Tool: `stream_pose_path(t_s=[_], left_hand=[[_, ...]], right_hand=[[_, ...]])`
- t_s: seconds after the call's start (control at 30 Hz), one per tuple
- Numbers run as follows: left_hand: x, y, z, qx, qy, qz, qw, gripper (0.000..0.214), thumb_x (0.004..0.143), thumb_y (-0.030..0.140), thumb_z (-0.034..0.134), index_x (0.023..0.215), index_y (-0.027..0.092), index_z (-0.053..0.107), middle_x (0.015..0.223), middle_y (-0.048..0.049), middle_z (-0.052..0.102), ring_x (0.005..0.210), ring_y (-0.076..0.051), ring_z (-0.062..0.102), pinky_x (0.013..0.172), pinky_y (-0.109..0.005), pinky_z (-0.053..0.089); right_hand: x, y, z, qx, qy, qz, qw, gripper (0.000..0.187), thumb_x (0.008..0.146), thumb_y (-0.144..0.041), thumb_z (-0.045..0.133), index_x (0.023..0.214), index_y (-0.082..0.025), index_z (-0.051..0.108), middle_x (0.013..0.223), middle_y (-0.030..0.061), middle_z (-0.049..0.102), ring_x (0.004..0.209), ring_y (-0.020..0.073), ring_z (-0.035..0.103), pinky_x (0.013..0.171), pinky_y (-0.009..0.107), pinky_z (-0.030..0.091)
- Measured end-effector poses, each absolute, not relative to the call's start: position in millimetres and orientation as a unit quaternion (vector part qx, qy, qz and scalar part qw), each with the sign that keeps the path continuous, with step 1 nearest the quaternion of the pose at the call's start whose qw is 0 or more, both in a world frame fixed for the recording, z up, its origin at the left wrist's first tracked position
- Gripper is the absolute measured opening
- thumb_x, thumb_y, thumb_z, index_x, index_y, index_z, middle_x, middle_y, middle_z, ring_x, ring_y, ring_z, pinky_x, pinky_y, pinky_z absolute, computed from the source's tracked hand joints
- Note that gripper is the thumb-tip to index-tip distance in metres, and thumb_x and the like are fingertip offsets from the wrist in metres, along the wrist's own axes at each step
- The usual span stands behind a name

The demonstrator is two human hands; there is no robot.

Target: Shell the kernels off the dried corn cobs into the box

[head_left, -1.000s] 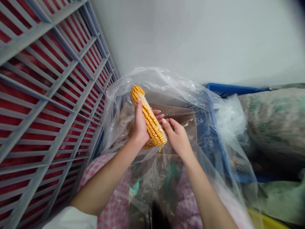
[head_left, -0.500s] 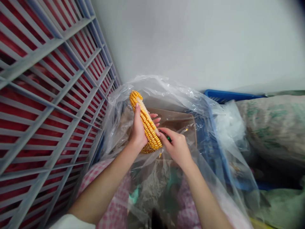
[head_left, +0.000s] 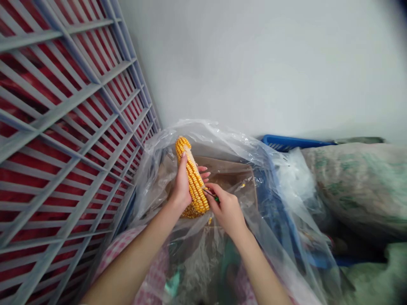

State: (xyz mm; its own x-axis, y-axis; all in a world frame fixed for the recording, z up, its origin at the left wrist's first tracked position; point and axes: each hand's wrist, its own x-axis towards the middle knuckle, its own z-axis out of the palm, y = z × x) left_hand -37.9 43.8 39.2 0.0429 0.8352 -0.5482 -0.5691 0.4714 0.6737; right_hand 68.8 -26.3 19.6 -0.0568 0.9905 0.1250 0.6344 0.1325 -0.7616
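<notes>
My left hand (head_left: 181, 188) is wrapped round a yellow corn cob (head_left: 192, 178), held upright with a bare strip down one side. My right hand (head_left: 226, 209) is closed on a thin tool with a green handle (head_left: 212, 196), its tip against the cob's lower part. A few loose kernels hang below the cob. Both hands work over a brown cardboard box (head_left: 235, 176) lined with clear plastic sheeting (head_left: 222, 140).
A grey lattice rack with red contents (head_left: 63, 127) stands close on the left. A white wall rises behind. A blue plastic crate (head_left: 286, 143) and filled woven sacks (head_left: 356, 182) lie to the right. Pink checked fabric (head_left: 111, 258) shows below my arms.
The view tilted, so hands and cob sit lower in the frame. My right hand closed in on the cob's lower part and the tool's green handle shows.
</notes>
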Motion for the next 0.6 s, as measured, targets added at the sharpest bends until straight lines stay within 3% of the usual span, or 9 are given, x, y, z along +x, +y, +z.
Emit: stream_pose_path(t_s=[0.2,0.33,0.47,0.53,0.6], left_hand=[[-34.8,40.3,37.1,0.136,0.479,0.487,0.717,0.043,0.074,0.058,0.048,0.074,0.015,0.053,0.062,-0.0049,0.064,0.053,-0.016,0.063,0.050,-0.026,0.050],[-34.3,39.6,37.5,0.140,0.451,0.515,0.716,0.039,0.076,0.054,0.048,0.077,0.015,0.052,0.063,-0.0047,0.065,0.056,-0.017,0.064,0.058,-0.029,0.052],[-38.0,43.1,40.8,0.116,0.380,0.600,0.694,0.041,0.079,0.057,0.041,0.080,0.018,0.054,0.069,-0.0044,0.065,0.071,-0.016,0.066,0.070,-0.030,0.052],[-39.8,45.1,41.6,0.092,0.350,0.618,0.698,0.043,0.079,0.060,0.037,0.082,0.020,0.054,0.077,-0.0032,0.066,0.076,-0.016,0.065,0.070,-0.030,0.052],[-39.9,45.8,40.4,0.066,0.329,0.619,0.710,0.042,0.081,0.059,0.034,0.086,0.023,0.054,0.084,-0.0017,0.066,0.079,-0.015,0.064,0.070,-0.030,0.051]], right_hand=[[63.9,-28.9,17.4,-0.630,-0.631,0.271,0.362,0.025,0.083,-0.025,0.040,0.092,-0.021,0.064,0.078,0.0037,0.069,0.068,0.0165,0.062,0.062,0.023,0.042],[61.0,-26.4,16.8,-0.644,-0.522,0.334,0.448,0.034,0.085,-0.036,0.038,0.089,-0.017,0.067,0.073,0.0030,0.067,0.065,0.0152,0.058,0.060,0.023,0.040],[66.1,-25.0,18.7,-0.650,-0.421,0.389,0.498,0.038,0.077,-0.047,0.050,0.077,-0.014,0.067,0.069,0.0036,0.065,0.066,0.0158,0.055,0.061,0.025,0.040],[67.6,-27.2,19.9,-0.631,-0.346,0.440,0.537,0.040,0.074,-0.051,0.053,0.083,-0.014,0.065,0.074,0.0033,0.065,0.054,0.0114,0.050,0.050,0.022,0.037],[66.0,-31.2,20.7,-0.573,-0.277,0.526,0.564,0.043,0.075,-0.055,0.049,0.096,-0.018,0.060,0.080,0.0020,0.064,0.039,0.0052,0.035,0.037,0.020,0.025]])
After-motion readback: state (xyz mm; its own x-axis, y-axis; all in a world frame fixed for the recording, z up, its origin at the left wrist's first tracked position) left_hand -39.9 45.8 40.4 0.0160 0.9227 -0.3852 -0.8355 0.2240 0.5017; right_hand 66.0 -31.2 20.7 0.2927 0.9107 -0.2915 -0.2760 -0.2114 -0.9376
